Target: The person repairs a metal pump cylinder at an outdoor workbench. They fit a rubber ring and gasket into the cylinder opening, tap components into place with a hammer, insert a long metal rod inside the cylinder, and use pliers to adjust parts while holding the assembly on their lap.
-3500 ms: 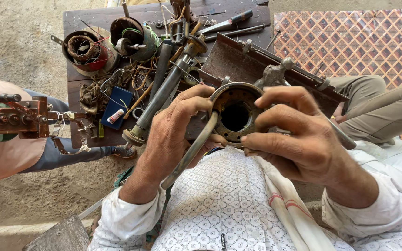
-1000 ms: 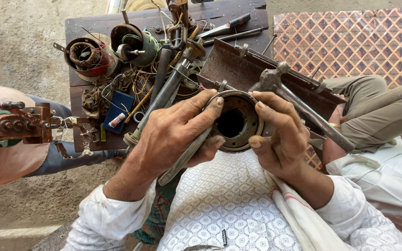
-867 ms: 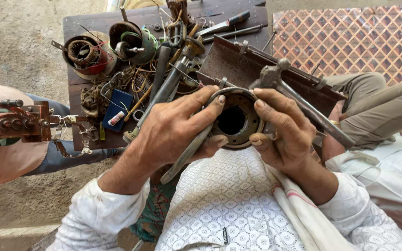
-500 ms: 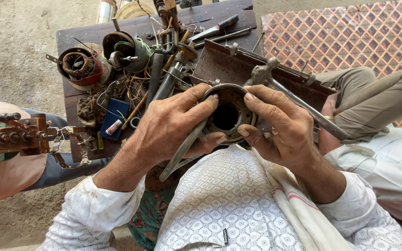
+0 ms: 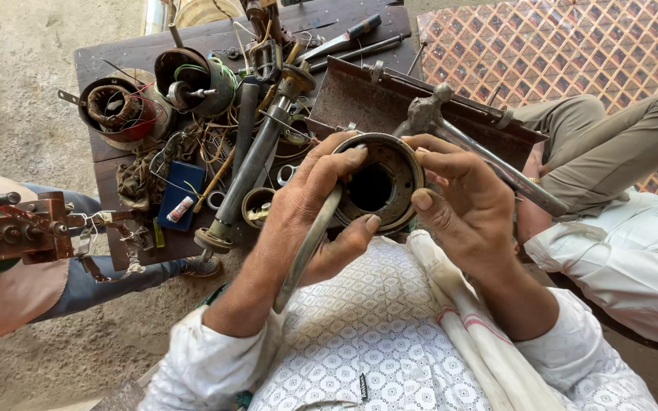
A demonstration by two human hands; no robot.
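Concrete floor (image 5: 17,91) surrounds a cluttered dark wooden table (image 5: 116,164); I see my left hand (image 5: 321,202) and right hand (image 5: 462,202), fingers curled, gripping a round metal housing (image 5: 390,171).

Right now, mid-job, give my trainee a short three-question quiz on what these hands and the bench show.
1. True or false: both hands grip the round metal housing.
2. What lies across the left hand palm, running down toward the sleeve? A) a grey cable B) a red rag C) a wooden stick
3. Which tool rests on the metal tray just behind the right hand?

Key:
1. True: fingers of both hands hold its rim.
2. A, the grey cable.
3. The hammer, head toward the bench.
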